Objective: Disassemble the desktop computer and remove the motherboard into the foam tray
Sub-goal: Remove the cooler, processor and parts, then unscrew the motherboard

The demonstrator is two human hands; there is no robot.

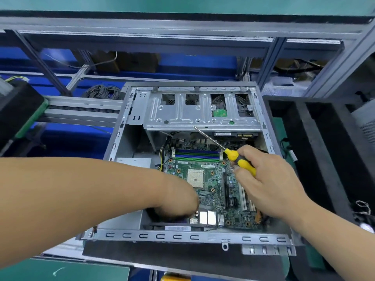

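An aluminium-framed workbench (182,33) fills the background, with blue bins behind it. The open computer case (182,237) sits mid-frame, side panel already off, cooler apparently gone since the bare CPU socket (195,178) is exposed. The motherboard (213,179) is still seated inside, so lifting it out is what's left. The black foam tray (324,151) waits at the right edge, nothing seen in it yet. A yellow-handled screwdriver (241,162) is gripped in the right hand (269,179), shaft pointing to the drive cage (203,110). The left hand (176,201) reaches down at the board's lower-left corner; its fingers are hidden, so its grip can't be told. 4 RAM slots are visible. Board printing and the barcode sticker (177,228) are too blurry to read.
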